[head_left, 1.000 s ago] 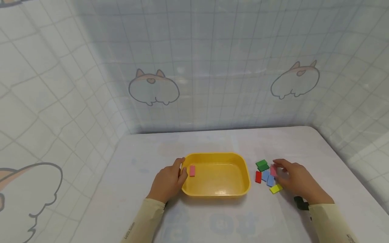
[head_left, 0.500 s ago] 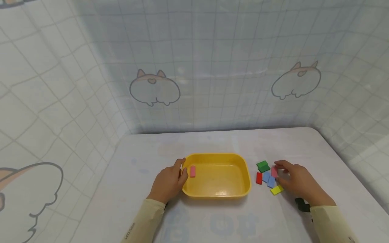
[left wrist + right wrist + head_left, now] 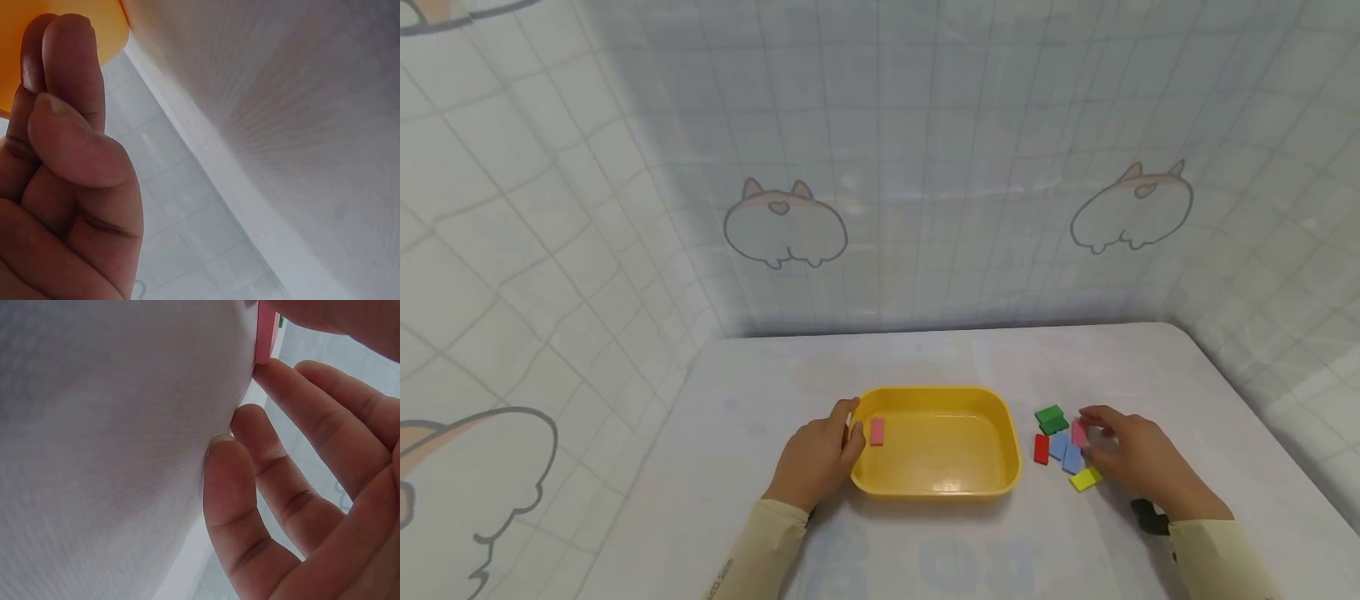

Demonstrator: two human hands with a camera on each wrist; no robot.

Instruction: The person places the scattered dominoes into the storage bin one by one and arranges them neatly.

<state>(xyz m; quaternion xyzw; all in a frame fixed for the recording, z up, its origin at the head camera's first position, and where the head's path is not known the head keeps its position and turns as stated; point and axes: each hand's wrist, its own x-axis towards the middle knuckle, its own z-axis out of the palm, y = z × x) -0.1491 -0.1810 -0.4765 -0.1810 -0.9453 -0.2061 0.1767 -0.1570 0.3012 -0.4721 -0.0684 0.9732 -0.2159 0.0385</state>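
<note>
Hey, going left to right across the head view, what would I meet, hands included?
Left hand, yellow tray, red tile, two blue tiles, yellow tile, right hand.

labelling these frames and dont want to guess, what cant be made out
Whether left hand grips tray: head view, the hand covers the contact; left wrist view cuts the tray off at top left.
Whether right hand pinches pink block by it: too small in head view; right wrist view cuts the block off at the top.
What dark thing is: right sleeve partly hides it, head view.
Left sleeve lettering: too small, head view.
</note>
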